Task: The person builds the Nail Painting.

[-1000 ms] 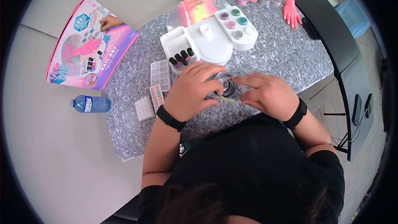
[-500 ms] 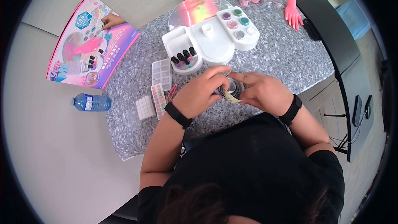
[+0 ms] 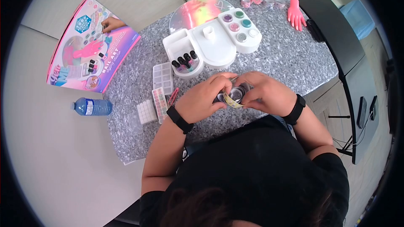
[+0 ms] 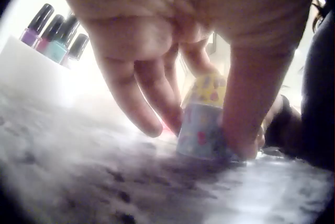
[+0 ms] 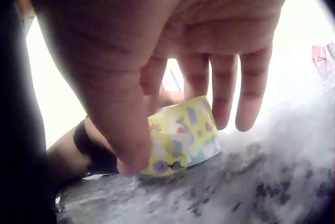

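Two bare hands meet in the head view, left point(image 3: 198, 101) and right point(image 3: 273, 94) curled round a thin yellow printed band point(image 3: 232, 102) low over the speckled grey tabletop point(image 3: 290, 59).

Left wrist view: thumb and fingers flank a pale-blue printed ring point(image 4: 199, 132) beneath it.

Right wrist view: the thumb presses the band's face; the opposing fingertip is hidden. Probably light, flexible, easily creased; best pinched gently by its walls.

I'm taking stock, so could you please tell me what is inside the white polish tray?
Black-capped nail polish bottles, including purple and teal ones, sit in the white polish tray. They cover the floor beneath them; anything there is hidden.
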Available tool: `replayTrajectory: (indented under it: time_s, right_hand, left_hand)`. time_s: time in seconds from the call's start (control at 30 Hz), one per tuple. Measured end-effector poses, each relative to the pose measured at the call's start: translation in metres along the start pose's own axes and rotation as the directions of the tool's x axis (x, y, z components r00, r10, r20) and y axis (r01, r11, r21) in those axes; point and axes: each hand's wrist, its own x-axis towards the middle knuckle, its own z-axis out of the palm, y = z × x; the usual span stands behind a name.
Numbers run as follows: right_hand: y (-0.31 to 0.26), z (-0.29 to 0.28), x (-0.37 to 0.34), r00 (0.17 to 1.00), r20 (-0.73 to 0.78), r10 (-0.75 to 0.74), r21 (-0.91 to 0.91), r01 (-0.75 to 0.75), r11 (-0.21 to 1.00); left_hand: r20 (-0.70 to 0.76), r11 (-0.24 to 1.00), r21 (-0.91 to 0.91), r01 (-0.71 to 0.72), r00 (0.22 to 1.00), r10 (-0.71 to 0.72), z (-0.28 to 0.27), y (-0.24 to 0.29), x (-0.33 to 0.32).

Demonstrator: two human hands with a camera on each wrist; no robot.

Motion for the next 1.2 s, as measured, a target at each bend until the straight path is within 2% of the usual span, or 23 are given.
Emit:
replayTrajectory:
  time_s: [0.13,0.2,0.3,0.4,0.53,0.6,0.63,0.67,0.7,0.73,0.8,0.93,1.0,1.1,1.2]
  right_hand:
    - [-0.002,0.001,0.002,1.0,0.023,-0.002,-0.027,0.003,1.0]
    - [-0.004,0.001,0.003,0.999,0.033,0.003,-0.033,-0.002,0.999]
    - [-0.005,0.002,0.003,0.999,0.05,0.006,-0.054,-0.003,0.999]
    - [-0.004,0.002,0.004,0.998,0.062,-0.007,-0.077,0.012,0.997]
    - [-0.008,0.004,0.006,0.998,0.059,0.038,-0.081,-0.033,0.996]
    - [-0.011,0.006,0.006,0.997,0.055,0.057,-0.085,-0.053,0.995]
    - [-0.013,0.006,0.006,0.992,0.075,0.1,-0.058,-0.096,0.994]
    - [-0.013,0.007,0.006,0.985,0.096,0.141,-0.032,-0.139,0.99]
    - [-0.013,0.007,0.006,0.985,0.095,0.142,-0.031,-0.139,0.99]
    - [-0.012,0.007,0.007,0.991,0.082,0.11,-0.036,-0.107,0.994]
    - [-0.012,0.007,0.007,0.995,0.069,0.079,-0.042,-0.076,0.996]
    - [-0.013,0.009,0.006,0.995,0.065,0.079,-0.107,-0.071,0.992]
    - [-0.014,0.011,0.004,0.996,0.051,0.077,-0.141,-0.069,0.988]
    - [-0.019,0.01,0.005,0.992,0.051,0.115,-0.156,-0.106,0.982]
    - [-0.02,0.01,0.005,0.999,0.02,0.036,-0.163,-0.032,0.986]
  left_hand:
    - [-0.033,0.998,0.055,0.024,0.999,-0.022,-0.003,0.006,0.0]
    - [-0.041,0.984,0.177,0.023,0.999,-0.016,-0.009,0.007,-0.002]
    - [-0.033,0.995,0.08,0.054,0.998,-0.052,-0.008,-0.005,-0.008]
    - [-0.035,0.998,0.059,0.019,0.999,-0.017,-0.01,-0.011,-0.009]
    - [-0.072,0.995,0.091,0.05,0.996,-0.043,-0.008,-0.01,-0.009]
    - [-0.114,0.984,0.17,0.046,0.993,-0.026,-0.005,-0.011,-0.008]
    - [-0.114,0.984,0.17,0.047,0.993,-0.027,-0.003,-0.01,-0.007]
    - [-0.157,0.966,0.249,0.065,0.987,-0.026,-0.001,-0.009,-0.007]
    - [-0.198,0.942,0.325,0.086,0.98,-0.021,0.001,-0.008,-0.007]
    - [-0.196,0.942,0.325,0.086,0.98,-0.022,0.001,-0.005,-0.006]
    - [-0.204,0.916,0.351,0.193,0.971,-0.126,0.0,0.001,-0.006]
    - [-0.143,0.93,0.279,0.24,0.968,-0.207,-0.005,-0.002,-0.007]
    - [-0.091,0.967,0.099,0.236,0.97,-0.227,-0.009,-0.004,-0.01]
    - [-0.014,0.97,0.084,0.226,0.974,-0.226,-0.016,0.001,-0.011]
    - [-0.028,0.969,0.135,0.206,0.979,-0.204,-0.015,0.001,-0.011]
